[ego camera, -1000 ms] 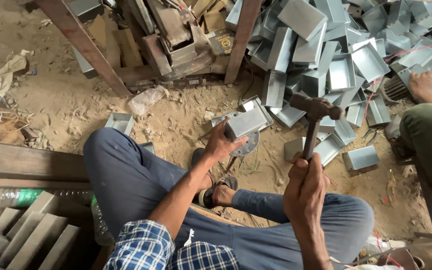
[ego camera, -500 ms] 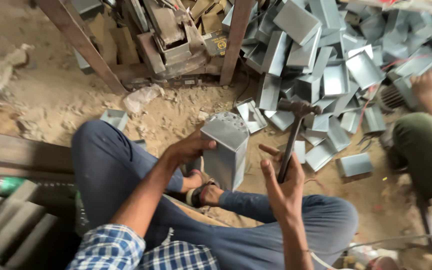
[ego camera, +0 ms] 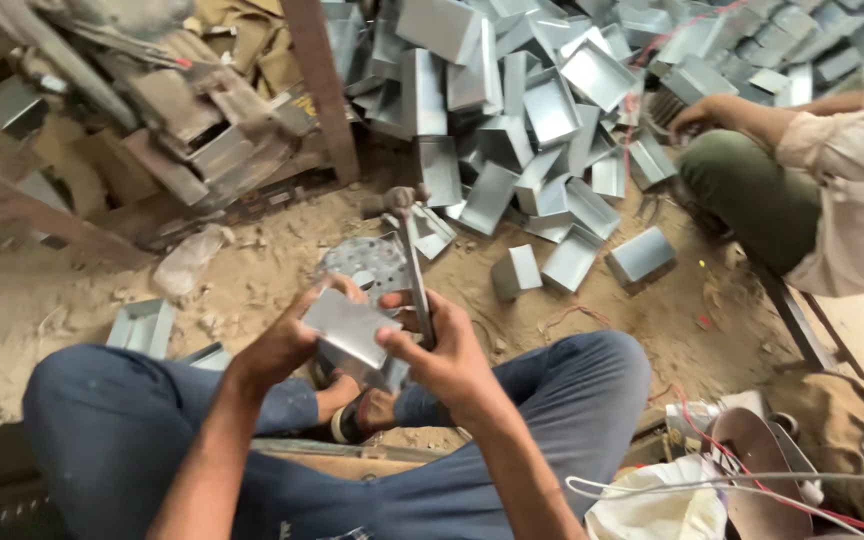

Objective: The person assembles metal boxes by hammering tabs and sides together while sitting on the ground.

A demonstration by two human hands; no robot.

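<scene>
Grey sheet-metal box (ego camera: 352,330), rectangular and folded from thin galvanised plate, sits between your two hands above your lap. Your left hand (ego camera: 287,340) is closed on its left end, fingers curled over the far edge. Your right hand (ego camera: 442,355) presses its thumb against the box's right end while its fingers are wrapped around the wooden-handled hammer (ego camera: 414,270). The hammer's handle runs almost straight away from you, with the dark metal head (ego camera: 399,200) at the far end, well beyond the box. The box's long axis runs left to right, slightly tilted, crossing the handle. Both hands touch the box; the left holds more of it. Beyond lies a pile of similar grey metal boxes (ego camera: 542,110) on sandy ground (ego camera: 252,270).
</scene>
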